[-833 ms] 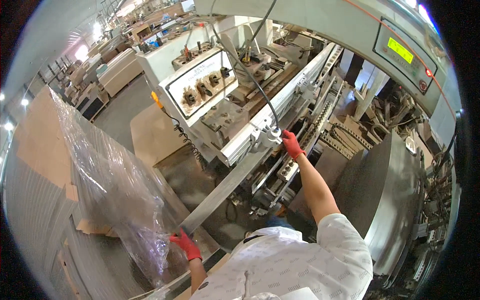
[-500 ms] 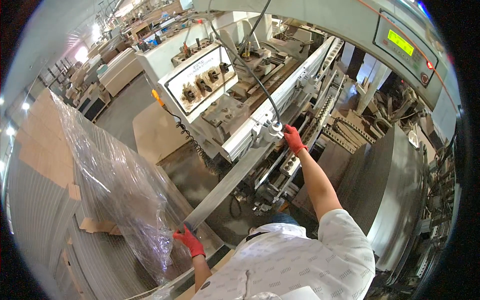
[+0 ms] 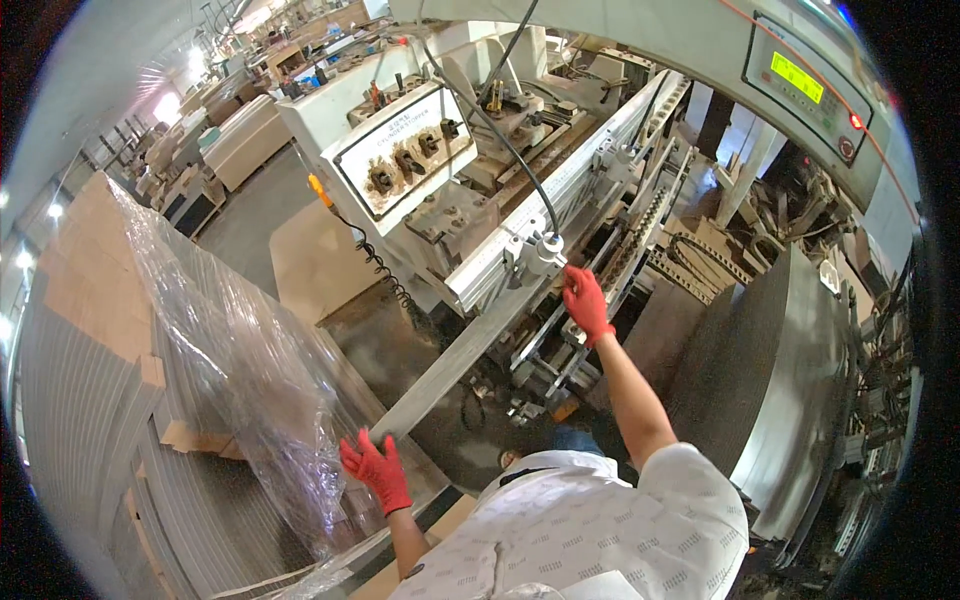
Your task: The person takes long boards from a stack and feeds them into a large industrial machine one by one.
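A long narrow grey board (image 3: 455, 362) slants from the lower left up to the machine's silver rail (image 3: 500, 262), where its far part passes beneath. My left hand (image 3: 378, 474), in a red glove, is open beside the board's near end, its fingers spread. The red-gloved right hand (image 3: 586, 304) reaches up to the rail, closed, next to a silver clamp fitting (image 3: 543, 254) with a black cable. Its fingertips are bunched near the lower part of that fitting; whatever they hold, if anything, is hidden.
To the left stands a stack of boards (image 3: 90, 370) under clear plastic film (image 3: 235, 350). A panel with black knobs (image 3: 405, 155) sits ahead, a control box with a lit screen (image 3: 797, 77) at upper right. Another stack of grey boards (image 3: 790, 370) stands at right.
My left hand has come off the board's end and spread its fingers. My right hand has shifted slightly down and left beside the clamp fitting.
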{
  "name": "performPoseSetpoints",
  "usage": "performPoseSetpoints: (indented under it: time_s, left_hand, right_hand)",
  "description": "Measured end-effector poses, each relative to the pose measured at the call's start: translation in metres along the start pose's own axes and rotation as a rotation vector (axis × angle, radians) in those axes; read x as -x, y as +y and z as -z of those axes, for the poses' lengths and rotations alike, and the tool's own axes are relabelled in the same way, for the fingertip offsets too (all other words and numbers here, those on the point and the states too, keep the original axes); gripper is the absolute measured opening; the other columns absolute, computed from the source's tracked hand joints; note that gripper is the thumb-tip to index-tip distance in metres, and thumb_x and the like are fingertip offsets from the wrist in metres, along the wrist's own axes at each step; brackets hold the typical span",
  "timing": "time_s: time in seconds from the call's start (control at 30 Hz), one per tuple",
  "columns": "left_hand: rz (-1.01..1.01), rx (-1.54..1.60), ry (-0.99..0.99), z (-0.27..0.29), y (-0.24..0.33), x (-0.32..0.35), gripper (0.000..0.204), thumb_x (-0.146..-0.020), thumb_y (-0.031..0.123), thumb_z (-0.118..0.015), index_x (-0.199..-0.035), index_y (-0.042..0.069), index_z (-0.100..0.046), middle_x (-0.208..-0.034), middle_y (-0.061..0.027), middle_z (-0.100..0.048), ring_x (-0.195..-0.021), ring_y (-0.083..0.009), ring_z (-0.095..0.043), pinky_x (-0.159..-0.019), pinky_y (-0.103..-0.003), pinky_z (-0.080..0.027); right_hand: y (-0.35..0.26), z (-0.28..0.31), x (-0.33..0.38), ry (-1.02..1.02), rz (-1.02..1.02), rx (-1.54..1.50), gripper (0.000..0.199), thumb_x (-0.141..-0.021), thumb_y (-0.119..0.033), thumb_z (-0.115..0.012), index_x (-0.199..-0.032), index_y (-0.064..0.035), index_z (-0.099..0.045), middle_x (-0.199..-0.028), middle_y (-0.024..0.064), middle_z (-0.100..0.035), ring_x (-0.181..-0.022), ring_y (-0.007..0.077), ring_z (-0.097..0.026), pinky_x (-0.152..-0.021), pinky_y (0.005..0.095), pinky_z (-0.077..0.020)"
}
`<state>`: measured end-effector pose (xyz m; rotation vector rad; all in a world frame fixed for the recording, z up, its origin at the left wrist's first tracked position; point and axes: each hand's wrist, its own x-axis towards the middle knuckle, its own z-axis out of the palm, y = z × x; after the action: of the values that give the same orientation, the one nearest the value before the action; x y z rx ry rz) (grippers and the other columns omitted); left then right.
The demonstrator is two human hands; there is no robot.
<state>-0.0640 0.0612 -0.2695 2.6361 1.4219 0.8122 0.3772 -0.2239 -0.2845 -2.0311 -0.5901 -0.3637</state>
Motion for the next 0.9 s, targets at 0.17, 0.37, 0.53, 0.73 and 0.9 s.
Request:
performPoseSetpoints:
  time_s: [0.17,0.37,0.53,0.73,0.9]
  left_hand:
    - [-0.202,0.053,-0.230,0.014,0.027,-0.012,0.066,-0.070,0.029,-0.082,-0.128,0.013,-0.054,-0.127,-0.0177,-0.053,-0.122,-0.0379,-0.048,-0.100,-0.051,-0.042]
    - [-0.037,-0.199,-0.344,-0.002,0.040,-0.026,0.059,-0.066,0.019,-0.080,-0.119,0.016,-0.054,-0.121,-0.0124,-0.055,-0.114,-0.0361,-0.052,-0.087,-0.051,-0.047]
    - [-0.024,-0.268,-0.324,-0.006,0.040,-0.019,0.060,-0.066,0.018,-0.079,-0.121,0.018,-0.054,-0.117,-0.0124,-0.056,-0.114,-0.0371,-0.051,-0.088,-0.051,-0.046]
    - [-0.066,-0.257,-0.251,-0.005,0.040,-0.016,0.061,-0.067,0.019,-0.078,-0.122,0.019,-0.053,-0.118,-0.0118,-0.056,-0.115,-0.0364,-0.051,-0.091,-0.052,-0.044]
    - [-0.019,-0.294,-0.286,-0.002,0.048,-0.016,0.064,-0.066,0.023,-0.080,-0.124,0.020,-0.052,-0.120,-0.0106,-0.056,-0.117,-0.0348,-0.051,-0.097,-0.056,-0.040]
  right_hand:
    - [-0.034,0.018,0.047,0.003,0.027,0.161,0.031,-0.081,-0.006,-0.061,-0.110,-0.0140,-0.065,-0.099,0.0122,-0.060,-0.092,0.0358,-0.063,-0.075,0.0442,-0.0520]
    - [-0.037,0.022,0.045,0.083,-0.006,0.036,0.022,-0.077,-0.003,-0.063,-0.098,-0.0114,-0.067,-0.089,0.0092,-0.062,-0.082,0.0320,-0.064,-0.070,0.0405,-0.0514]
    - [-0.039,0.028,0.048,0.065,-0.035,0.007,0.020,-0.078,-0.005,-0.063,-0.098,-0.0104,-0.067,-0.093,0.0094,-0.063,-0.084,0.0315,-0.064,-0.073,0.0383,-0.0521]
    - [-0.033,0.027,0.046,0.103,-0.046,-0.084,0.025,-0.074,-0.002,-0.066,-0.098,-0.0086,-0.067,-0.091,0.0101,-0.062,-0.080,0.0305,-0.063,-0.070,0.0368,-0.0517]
    - [-0.031,0.028,0.046,0.139,0.044,-0.063,0.026,-0.073,0.000,-0.067,-0.097,-0.0083,-0.067,-0.091,0.0098,-0.062,-0.078,0.0298,-0.063,-0.068,0.0364,-0.0514]
